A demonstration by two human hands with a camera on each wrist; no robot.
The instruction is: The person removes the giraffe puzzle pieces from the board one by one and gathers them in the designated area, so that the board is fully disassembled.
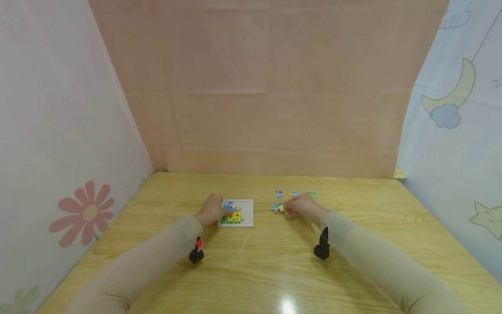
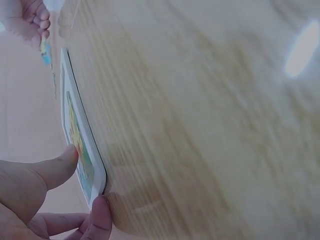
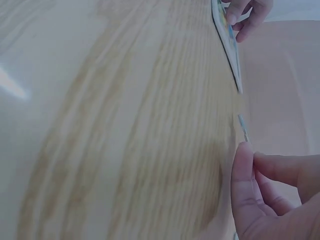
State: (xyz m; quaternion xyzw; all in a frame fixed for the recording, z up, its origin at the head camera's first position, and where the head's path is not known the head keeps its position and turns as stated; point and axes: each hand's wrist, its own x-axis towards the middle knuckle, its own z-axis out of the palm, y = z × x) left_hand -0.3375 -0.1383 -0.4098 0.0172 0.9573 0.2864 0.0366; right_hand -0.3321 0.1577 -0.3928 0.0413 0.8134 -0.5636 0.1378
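My left hand [image 1: 211, 208] grips the left side of a white puzzle tray [image 1: 252, 213]. In the left wrist view its thumb lies over the picture and the fingers are at the tray's edge. Joined pieces with a yellow giraffe [image 1: 234, 215] fill the left part of the tray; the right part shows bare white. To the right of the tray, my right hand [image 1: 303, 207] pinches a blue and yellow puzzle piece [image 1: 276, 207] between thumb and fingers. The right wrist view shows this piece [image 3: 243, 128] nearly edge-on.
Behind the right hand lie loose puzzle pieces: a blue one with a red spot [image 1: 278, 193], a blue one with yellow [image 1: 295, 193] and a green one [image 1: 313, 194]. The wooden table [image 1: 259, 270] meets a plain backdrop, with patterned cloths at both sides.
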